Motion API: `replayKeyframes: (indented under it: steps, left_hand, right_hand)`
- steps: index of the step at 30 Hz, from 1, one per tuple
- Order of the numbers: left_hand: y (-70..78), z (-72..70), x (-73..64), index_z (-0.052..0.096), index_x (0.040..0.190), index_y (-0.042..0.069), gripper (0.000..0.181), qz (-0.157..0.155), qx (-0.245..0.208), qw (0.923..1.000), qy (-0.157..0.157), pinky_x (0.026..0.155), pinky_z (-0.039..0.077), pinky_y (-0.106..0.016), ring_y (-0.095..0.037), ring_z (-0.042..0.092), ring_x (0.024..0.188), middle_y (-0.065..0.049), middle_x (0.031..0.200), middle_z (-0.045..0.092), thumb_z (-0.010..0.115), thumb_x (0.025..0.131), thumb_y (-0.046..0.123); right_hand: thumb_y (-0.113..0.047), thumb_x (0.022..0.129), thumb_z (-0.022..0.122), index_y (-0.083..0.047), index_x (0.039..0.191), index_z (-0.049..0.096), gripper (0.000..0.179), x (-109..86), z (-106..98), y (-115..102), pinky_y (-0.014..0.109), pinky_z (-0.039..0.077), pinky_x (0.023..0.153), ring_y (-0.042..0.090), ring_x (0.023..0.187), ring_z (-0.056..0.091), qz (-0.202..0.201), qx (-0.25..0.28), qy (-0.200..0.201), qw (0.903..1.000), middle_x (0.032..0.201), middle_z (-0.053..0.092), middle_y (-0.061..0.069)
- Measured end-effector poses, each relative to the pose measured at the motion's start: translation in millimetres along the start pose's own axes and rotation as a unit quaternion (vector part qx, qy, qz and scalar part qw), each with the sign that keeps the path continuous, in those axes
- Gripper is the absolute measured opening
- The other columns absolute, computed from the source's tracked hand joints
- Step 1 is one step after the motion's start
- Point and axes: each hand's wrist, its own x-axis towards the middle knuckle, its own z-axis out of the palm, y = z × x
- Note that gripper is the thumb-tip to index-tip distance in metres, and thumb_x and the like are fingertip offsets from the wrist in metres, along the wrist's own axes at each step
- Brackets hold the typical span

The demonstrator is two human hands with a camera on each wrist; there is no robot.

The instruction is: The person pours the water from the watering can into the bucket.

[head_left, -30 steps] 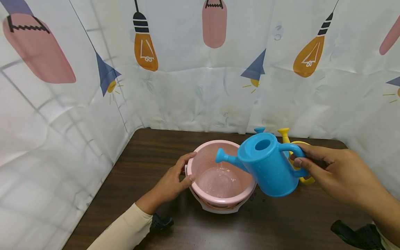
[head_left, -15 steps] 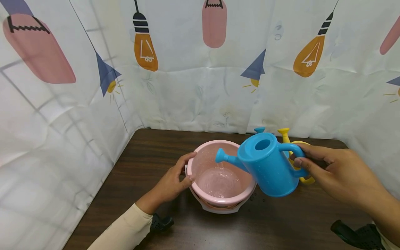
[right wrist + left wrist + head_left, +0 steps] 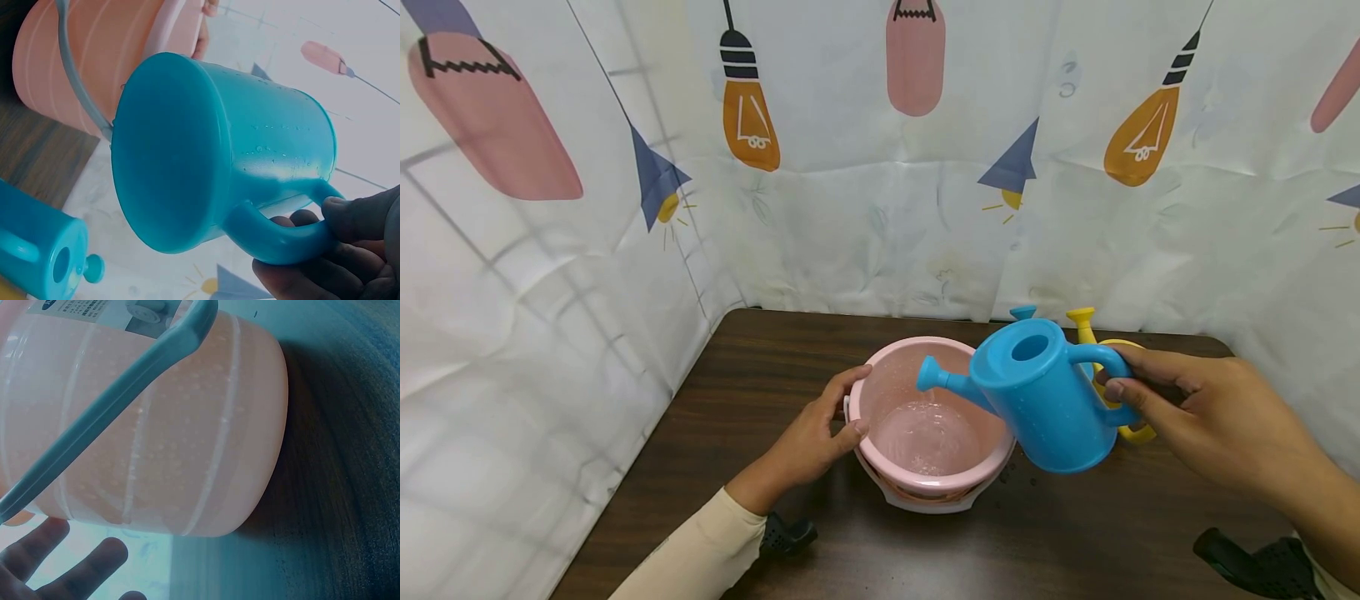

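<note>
My right hand [image 3: 1202, 400] grips the handle of a blue watering can [image 3: 1045, 400], with thumb and fingers around it in the right wrist view. The can is tilted, its spout over the mouth of a pink bucket [image 3: 936, 482]. A thin stream falls from the spout into rippling water [image 3: 925, 437] inside. My left hand [image 3: 808, 433] rests against the bucket's left rim, thumb and a fingertip touching it. In the left wrist view, spread fingers [image 3: 94, 569] reach past the bucket wall, and a grey carrying handle [image 3: 106, 415] hangs across that wall.
Behind the held can stand a second blue watering can [image 3: 37, 244] and a yellow watering can [image 3: 1082, 321]. Drops of water lie on the dark wooden table [image 3: 760, 358] right of the bucket. A patterned white cloth [image 3: 865, 225] hangs behind and at the left.
Water keeps running from the spout and the ripples in the bucket shift. Both hands, the watering can and the bucket stay in place.
</note>
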Motion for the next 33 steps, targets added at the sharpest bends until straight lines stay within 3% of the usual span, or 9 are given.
replayKeyframes:
  steps: [10, 18, 33]
  left_hand:
    - [1.0, -0.6, 0.2, 0.028, 0.16, 0.029, 0.066, -0.002, 0.002, 1.0, -0.001, 0.091, 0.051, -0.05, -0.024, 0.061, 0.114, -0.007, 0.141, 0.053, 0.057, 0.101, 0.039]
    - [0.8, -0.1, -0.1, 0.029, 0.159, 0.028, 0.067, 0.0, 0.004, 1.0, 0.001, 0.091, 0.051, -0.047, -0.024, 0.062, 0.114, -0.007, 0.14, 0.054, 0.057, 0.101, 0.041]
    - [0.9, -0.4, -0.2, 0.029, 0.159, 0.027, 0.067, 0.003, 0.004, 1.0, 0.001, 0.091, 0.051, -0.047, -0.023, 0.062, 0.113, -0.007, 0.138, 0.054, 0.057, 0.1, 0.042]
  right_hand:
    - [-0.005, 0.09, 0.078, 0.005, 0.132, 0.066, 0.045, 0.0, 0.2, 0.7, 0.026, 0.039, 0.046, 0.002, 0.058, 0.052, 0.001, -0.002, 0.001, 1.0, 0.093, 0.076, 0.007]
    - [-0.007, 0.09, 0.077, 0.007, 0.133, 0.064, 0.047, 0.0, -0.1, 1.2, 0.026, 0.034, 0.044, 0.005, 0.047, 0.039, 0.005, -0.007, 0.001, 1.0, 0.094, 0.075, 0.012]
    - [-0.006, 0.09, 0.077, 0.005, 0.133, 0.065, 0.045, 0.8, -0.2, 1.8, 0.026, 0.035, 0.045, 0.003, 0.052, 0.042, -0.005, -0.012, 0.001, 0.9999, 0.093, 0.075, 0.008]
